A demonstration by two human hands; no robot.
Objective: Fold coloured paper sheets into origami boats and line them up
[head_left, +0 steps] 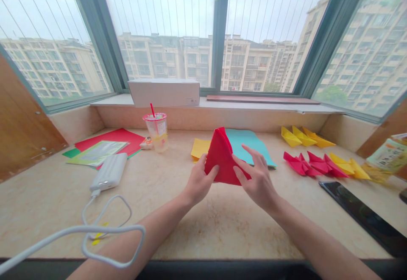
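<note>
Right between the two hands, at the centre of the frame, a folded red paper piece (227, 163) stands tilted with its peak pointing toward the top of the frame. Its long lower edge runs nearly level across the picture, dipping slightly toward the right, and its right side slopes down from the peak to a corner beside the right hand (261, 182). Near the peak, along that right slope, the layers stand a little apart.

The left hand (199, 182) has the lower left part of the paper pinched, thumb flat on the near face and the other fingers behind. The right hand is looser: its thumb and index finger touch the near face toward the lower right, slightly apart, while other fingers are raised and spread. Whether any of its fingers press from behind, I cannot tell. Neither hand is clearly nearer; the paper spans the gap between them, and the right hand lies closest to the sloping, parted side. Whether the lower edge touches the worktop (216, 233) is hard to judge.

Just behind the paper, turquoise sheets (251, 142) lie to the right and a yellow sheet (199, 147) to the left. Well apart, at the right of the frame, sit yellow folded pieces (291, 137) and red folded pieces (299, 164).
</note>
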